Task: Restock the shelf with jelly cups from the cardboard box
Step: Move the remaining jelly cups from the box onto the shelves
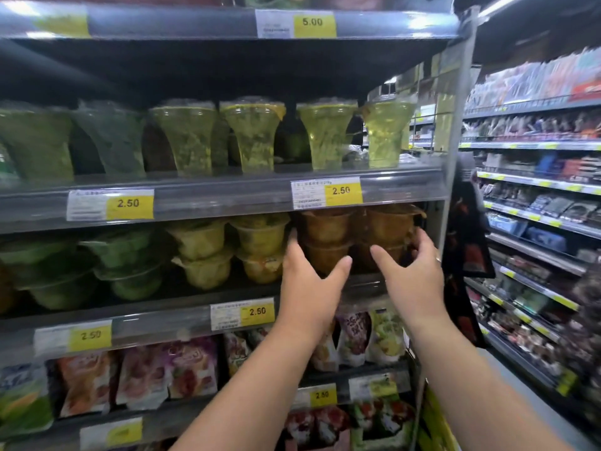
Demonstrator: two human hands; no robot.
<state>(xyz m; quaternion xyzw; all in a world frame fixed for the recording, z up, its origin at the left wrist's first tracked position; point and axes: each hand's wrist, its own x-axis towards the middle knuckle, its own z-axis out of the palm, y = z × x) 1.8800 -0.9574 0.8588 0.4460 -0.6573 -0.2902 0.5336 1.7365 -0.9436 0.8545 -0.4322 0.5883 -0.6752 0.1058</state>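
Note:
Orange jelly cups [327, 227] stand in two-high stacks at the right end of the middle shelf [162, 322]; a second orange stack [387, 226] is beside them. My left hand [309, 281] reaches in with fingers straight against the left side of the left stack, thumb spread under it. On the other side, my right hand [406, 271] lies with straight fingers along the right stack, thumb pointing inward. Both stacks sit between my hands. No cardboard box is in view.
Yellow cups [260, 237] and green cups [120, 255] fill the same shelf to the left. Tall green cups [253, 138] line the shelf above, snack pouches [354, 333] the one below. A dark patterned cloth [465, 242] hangs right of the upright, before another stocked aisle [536, 190].

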